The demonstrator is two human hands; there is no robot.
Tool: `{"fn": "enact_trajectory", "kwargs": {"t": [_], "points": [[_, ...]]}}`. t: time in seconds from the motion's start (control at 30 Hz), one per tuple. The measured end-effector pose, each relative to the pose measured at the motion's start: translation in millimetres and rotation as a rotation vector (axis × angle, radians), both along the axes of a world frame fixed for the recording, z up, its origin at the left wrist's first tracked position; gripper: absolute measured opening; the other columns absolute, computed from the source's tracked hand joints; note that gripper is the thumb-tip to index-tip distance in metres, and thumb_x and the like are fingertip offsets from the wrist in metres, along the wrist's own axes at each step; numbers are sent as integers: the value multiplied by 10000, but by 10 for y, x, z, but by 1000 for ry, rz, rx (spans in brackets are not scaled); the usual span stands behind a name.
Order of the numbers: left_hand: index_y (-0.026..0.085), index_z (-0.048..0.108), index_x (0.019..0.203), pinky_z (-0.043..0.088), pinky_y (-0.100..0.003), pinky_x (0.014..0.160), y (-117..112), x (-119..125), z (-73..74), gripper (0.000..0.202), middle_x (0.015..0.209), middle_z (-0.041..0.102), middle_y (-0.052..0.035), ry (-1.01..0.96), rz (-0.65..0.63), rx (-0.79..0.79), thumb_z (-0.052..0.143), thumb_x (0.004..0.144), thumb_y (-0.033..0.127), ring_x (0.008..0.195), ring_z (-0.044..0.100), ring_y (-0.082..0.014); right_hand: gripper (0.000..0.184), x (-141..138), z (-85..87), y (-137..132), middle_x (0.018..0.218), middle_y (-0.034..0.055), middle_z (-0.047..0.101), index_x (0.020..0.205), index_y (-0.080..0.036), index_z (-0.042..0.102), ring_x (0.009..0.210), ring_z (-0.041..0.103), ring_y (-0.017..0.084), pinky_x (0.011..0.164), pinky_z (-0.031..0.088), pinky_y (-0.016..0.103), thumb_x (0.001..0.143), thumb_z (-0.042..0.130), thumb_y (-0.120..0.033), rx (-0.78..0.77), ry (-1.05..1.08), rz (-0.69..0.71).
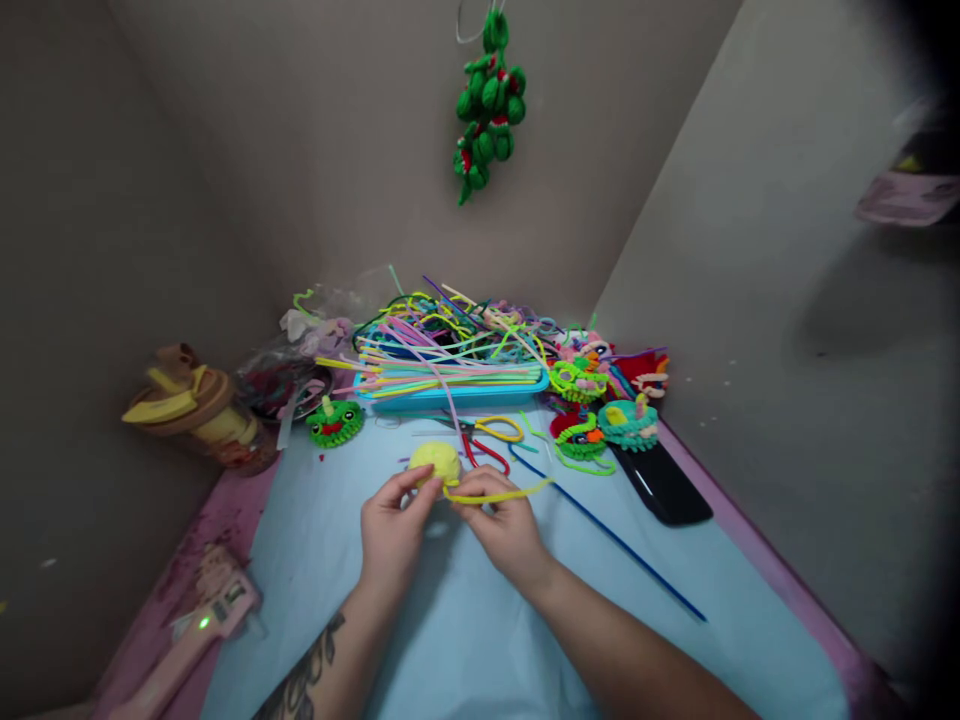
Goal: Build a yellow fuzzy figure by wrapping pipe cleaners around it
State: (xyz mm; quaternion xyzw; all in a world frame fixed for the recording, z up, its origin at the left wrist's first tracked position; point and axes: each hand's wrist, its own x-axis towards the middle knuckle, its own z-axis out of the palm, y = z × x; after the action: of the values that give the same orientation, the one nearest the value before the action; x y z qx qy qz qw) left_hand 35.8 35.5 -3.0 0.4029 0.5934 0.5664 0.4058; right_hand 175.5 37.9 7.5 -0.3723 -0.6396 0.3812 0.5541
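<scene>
My left hand [403, 505] pinches the lower edge of a fuzzy yellow rounded piece [436, 460], which looks made of pipe cleaner. Close beside it, my right hand [499, 515] has its fingers closed on a yellow pipe cleaner [502, 496]. One end of that stem reaches the rounded piece, and the other sticks out to the right past my knuckles. My fingertips hide where the two join. Just beyond my hands lie scissors [487, 450] with red and yellow handles. A dark blue pipe cleaner [622, 545] stretches across the cloth at the right.
A blue tray [457, 398] heaped with pipe cleaners stands at the back. Finished-looking fuzzy pieces sit right, near a black phone-like slab [667, 485], and a green frog face [335, 422] left. At front left lies a pink glue gun [217, 620]; a cup [217, 415] stands behind it.
</scene>
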Motion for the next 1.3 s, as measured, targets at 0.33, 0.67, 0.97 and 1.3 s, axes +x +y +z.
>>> {"fn": "enact_trajectory", "kwargs": {"t": [0.33,0.67,0.97,1.3], "points": [[131,707,888,503,-266,697,39,40,50,396,811,720,-73,-261,12,-28,797,558,331,725,637,-161,124,36,-80,53,841,38,598,885,-220,628,767,573,150,638,471,262,846,520,-173,54,-176,-175],[123,714,873,524,-279,677,55,54,99,411,801,722,-83,-316,-52,-83,814,527,322,678,649,-162,180,216,-93,159,831,61,653,911,-241,661,812,565,197,761,475,364,868,492,-193,340,-505,-158],[119,704,865,525,-316,747,57,75,94,422,836,727,-87,-460,-128,-149,837,500,284,716,665,-175,233,231,-171,230,1029,80,635,1033,-244,655,976,564,214,870,484,392,857,508,-203,286,-468,-209],[123,669,851,532,-308,724,53,82,89,409,815,723,-75,-400,-205,-145,829,517,297,719,669,-181,300,276,-186,284,1134,70,623,1092,-277,648,1024,608,185,884,505,349,870,469,-186,132,-319,20]]}}
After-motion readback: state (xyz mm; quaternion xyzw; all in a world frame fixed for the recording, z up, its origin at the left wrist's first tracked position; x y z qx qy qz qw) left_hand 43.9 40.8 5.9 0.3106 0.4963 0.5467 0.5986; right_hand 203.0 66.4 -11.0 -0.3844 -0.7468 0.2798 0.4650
